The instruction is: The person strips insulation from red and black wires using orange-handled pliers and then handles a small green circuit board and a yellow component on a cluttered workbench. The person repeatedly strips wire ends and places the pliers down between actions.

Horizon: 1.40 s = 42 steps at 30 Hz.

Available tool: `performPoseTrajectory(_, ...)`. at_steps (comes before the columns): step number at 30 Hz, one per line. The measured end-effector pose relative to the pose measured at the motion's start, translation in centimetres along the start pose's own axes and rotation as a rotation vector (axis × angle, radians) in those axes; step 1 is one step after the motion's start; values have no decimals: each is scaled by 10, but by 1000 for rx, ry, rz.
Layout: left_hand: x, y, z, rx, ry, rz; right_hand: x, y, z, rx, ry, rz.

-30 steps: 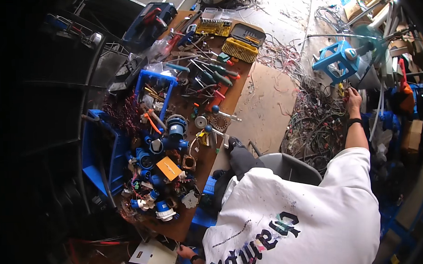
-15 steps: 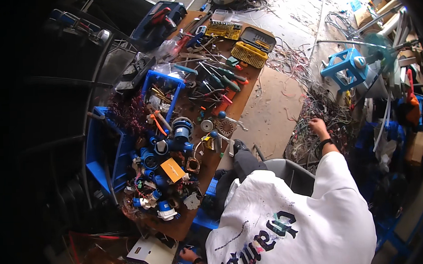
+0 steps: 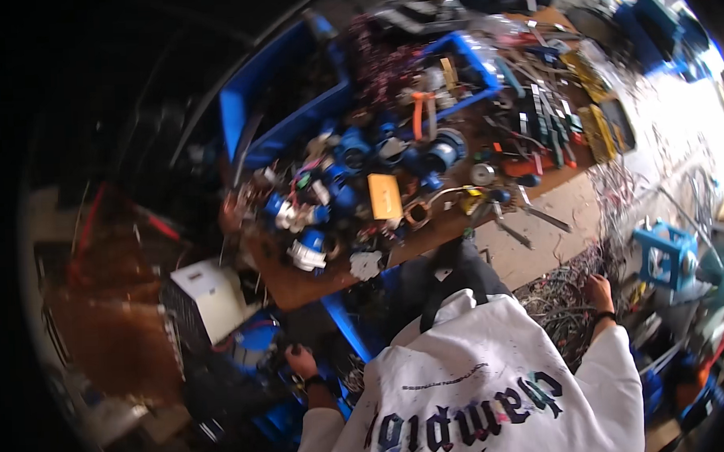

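My left hand [image 3: 301, 362] is low at the left of my body, off the bench edge. Its fingers are closed by a small dark shape, blurred beyond naming, near a round blue thing [image 3: 256, 341]. Out to my right, my right hand [image 3: 598, 293] hangs over a heap of tangled wires [image 3: 554, 303]; whether its fingers hold anything is too smeared to see. On the brown bench [image 3: 288, 288] lie blue plug and socket parts [image 3: 353, 147], an orange-yellow box [image 3: 384, 197], a ring-shaped copper part [image 3: 417, 214] and a flat grey metal plate [image 3: 366, 265].
Pliers and screwdrivers [image 3: 543, 124] spread over the bench's right part, beside yellow bit cases [image 3: 596, 134]. Blue bins [image 3: 243, 118] stand at the back. A white box [image 3: 209, 291] sits below the bench's left end. To the right is a blue stool [image 3: 666, 255].
My view has swung leftward, so the bench appears turned and farther right. My left hand now shows more fully beside the white box. The right hand stays out over the wires.
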<state>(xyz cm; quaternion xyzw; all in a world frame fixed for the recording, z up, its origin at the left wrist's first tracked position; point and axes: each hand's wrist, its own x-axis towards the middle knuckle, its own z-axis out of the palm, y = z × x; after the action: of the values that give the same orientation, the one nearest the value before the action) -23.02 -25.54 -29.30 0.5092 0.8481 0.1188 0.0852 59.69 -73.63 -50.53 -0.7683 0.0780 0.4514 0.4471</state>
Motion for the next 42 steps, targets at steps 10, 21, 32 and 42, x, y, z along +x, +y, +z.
performPoseTrajectory(10, 42, 4, 44, -531, 46, -58, -117, -105, 88, -208, 121, 302)
performPoseTrajectory(21, 118, -3, 65, -664, 19, -109, -138, -112, 216, -530, 34, 162)
performPoseTrajectory(32, 177, -27, 33, -605, -31, -19, -176, -271, 561, -785, -53, -752)
performPoseTrajectory(42, 165, -82, 13, -623, -5, -182, -116, -290, 682, -941, 27, -579)
